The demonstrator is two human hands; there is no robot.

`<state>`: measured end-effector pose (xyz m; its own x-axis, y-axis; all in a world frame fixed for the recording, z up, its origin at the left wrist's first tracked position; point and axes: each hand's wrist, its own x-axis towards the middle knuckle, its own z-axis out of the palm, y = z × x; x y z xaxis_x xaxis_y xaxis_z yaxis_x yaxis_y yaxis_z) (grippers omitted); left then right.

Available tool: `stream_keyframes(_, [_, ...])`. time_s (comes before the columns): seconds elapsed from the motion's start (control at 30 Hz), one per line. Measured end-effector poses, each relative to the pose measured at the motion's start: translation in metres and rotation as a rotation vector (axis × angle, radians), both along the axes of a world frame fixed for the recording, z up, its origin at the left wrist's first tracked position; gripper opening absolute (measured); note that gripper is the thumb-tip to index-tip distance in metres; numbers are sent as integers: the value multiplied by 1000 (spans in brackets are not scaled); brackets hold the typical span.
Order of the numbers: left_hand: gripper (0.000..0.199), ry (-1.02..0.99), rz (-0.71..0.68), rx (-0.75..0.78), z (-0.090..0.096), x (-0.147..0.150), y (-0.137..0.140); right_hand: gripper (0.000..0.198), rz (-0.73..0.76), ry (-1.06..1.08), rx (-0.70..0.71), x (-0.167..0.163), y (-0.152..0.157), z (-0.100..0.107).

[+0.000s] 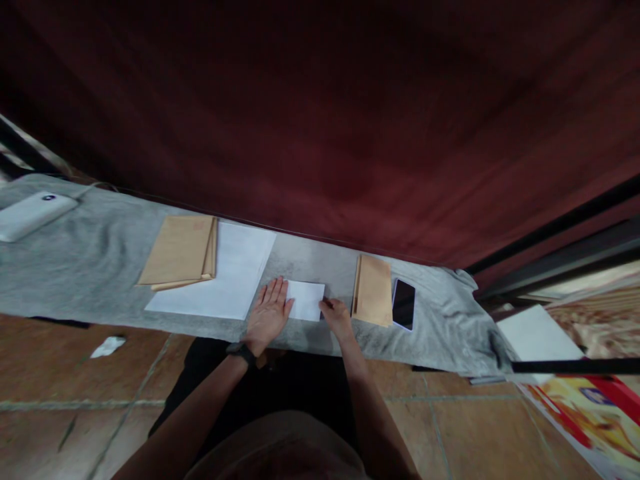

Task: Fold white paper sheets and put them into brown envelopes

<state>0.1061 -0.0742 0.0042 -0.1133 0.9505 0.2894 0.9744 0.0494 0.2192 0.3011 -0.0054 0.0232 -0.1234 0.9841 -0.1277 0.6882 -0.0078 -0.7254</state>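
Observation:
A small white sheet of paper [306, 301], apparently folded, lies on the grey cloth between my two hands. My left hand [270, 312], with a dark watch at the wrist, lies flat with its fingers stretched out, its thumb side at the paper's left edge. My right hand [338, 315] has its fingers curled and pinches the paper's right edge. Left of my left hand is a stack of larger white sheets [240, 267], partly under several brown envelopes [180, 250]. Right of my right hand lies another small pile of brown envelopes [375, 290].
A dark-screened phone [403, 305] lies beside the right envelopes. The grey cloth [100, 267] covers a narrow bench, with a white device [37, 215] and a cable at its far left. A dark red curtain [320, 133] hangs behind. A colourful box [595, 413] stands low at right.

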Motion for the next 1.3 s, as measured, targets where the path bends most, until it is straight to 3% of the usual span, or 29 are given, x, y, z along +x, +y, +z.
stream_keyframes(0.23, [61,-42,-30,-1,7,-1,-4,14,16,185,-56,-8,-6,1])
stream_keyframes(0.33, [60,-164,-33,6,11,1,-6,18,30,275,-55,-16,-15,11])
stream_keyframes(0.5, [58,-751,42,0,37,26,-1,16,7,438,169,-25,-31,47])
stream_keyframes(0.7, [55,-1472,58,63,89,55,12,23,248,374,367,-33,-47,80])
stream_keyframes(0.83, [41,-1737,232,148,86,46,15,28,346,307,426,-31,-50,76])
stream_keyframes(0.9, [43,-1733,304,136,73,36,14,29,333,278,444,-29,-50,67])
stream_keyframes(1.07, [41,-1482,335,18,44,14,13,32,323,132,458,-28,-49,35])
stream_keyframes(1.3, [35,-1147,363,-26,33,-3,19,36,379,-39,482,-30,-49,0])
